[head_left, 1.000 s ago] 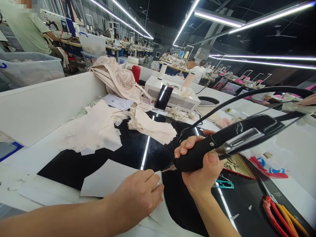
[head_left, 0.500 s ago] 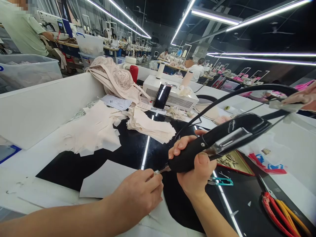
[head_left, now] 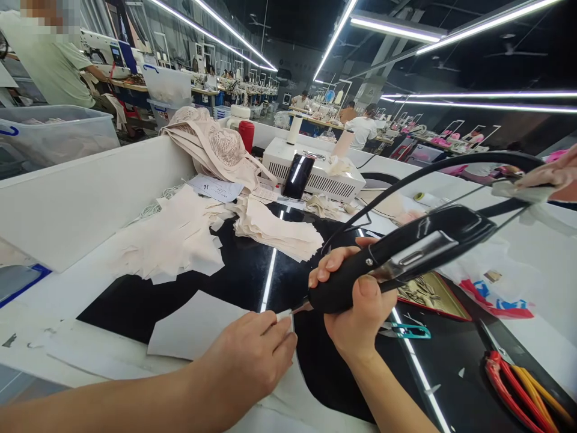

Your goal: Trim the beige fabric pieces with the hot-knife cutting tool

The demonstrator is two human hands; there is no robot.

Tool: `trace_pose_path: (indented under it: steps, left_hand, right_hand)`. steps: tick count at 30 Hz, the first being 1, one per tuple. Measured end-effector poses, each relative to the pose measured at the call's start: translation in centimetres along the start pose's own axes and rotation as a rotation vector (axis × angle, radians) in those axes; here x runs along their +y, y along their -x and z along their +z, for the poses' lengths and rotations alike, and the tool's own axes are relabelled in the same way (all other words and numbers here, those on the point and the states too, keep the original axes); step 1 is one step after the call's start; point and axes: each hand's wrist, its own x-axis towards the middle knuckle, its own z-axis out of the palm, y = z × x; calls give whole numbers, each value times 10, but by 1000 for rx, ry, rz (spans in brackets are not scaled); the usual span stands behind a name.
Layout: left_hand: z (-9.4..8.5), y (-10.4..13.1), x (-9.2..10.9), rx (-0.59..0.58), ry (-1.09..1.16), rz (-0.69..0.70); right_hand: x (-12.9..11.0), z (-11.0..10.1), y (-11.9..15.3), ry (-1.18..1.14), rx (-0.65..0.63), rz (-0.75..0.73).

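Observation:
My right hand (head_left: 360, 307) is wrapped round a thick black corded hand tool (head_left: 396, 252) with a bright metal lever along its side. The tool tilts down to the left, and its thin metal tip (head_left: 301, 308) reaches my left hand (head_left: 252, 355). My left hand is closed, thumb and fingers pinching a small white piece (head_left: 285, 314) right at that tip. What the piece is, and whether the tip touches it, I cannot make out. Behind my left hand lies a white sheet (head_left: 193, 325). Farther back are a pile of cut pale fabric pieces (head_left: 175, 234) and a stack of pale strips (head_left: 279, 228).
Red-and-orange-handled scissors (head_left: 518, 385), teal snips (head_left: 408, 331) and a tray (head_left: 451, 300) of small pieces lie to the right. A phone (head_left: 297, 175) leans on a vented white box (head_left: 329, 174). Lace bras (head_left: 207, 144) are piled at the back left. The tool's cord (head_left: 433, 165) arches overhead.
The view has shifted slightly. The white piece shows a little more between my left fingers and the tool's tip. Both hands keep nearly the same hold.

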Motion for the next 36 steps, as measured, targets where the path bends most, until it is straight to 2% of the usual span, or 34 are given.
trace_pose_path:
  steps: [3,8,16,28,36]
  left_hand:
    - [-1,1,0,-14,-6,-1]
    - [0,1,-1,53,-4,4]
    - [0,1,-4,72,-37,61]
    - [3,4,-3,1,-29,67]
    - [3,4,-3,32,-15,21]
  right_hand:
    - [0,0,1,0,-4,6]
    - [-1,1,-1,-7,17,10]
    - [-1,3,-2,1,30,15]
    - [1,2,0,49,22,-2]
    - [3,3,2,9,-6,-5]
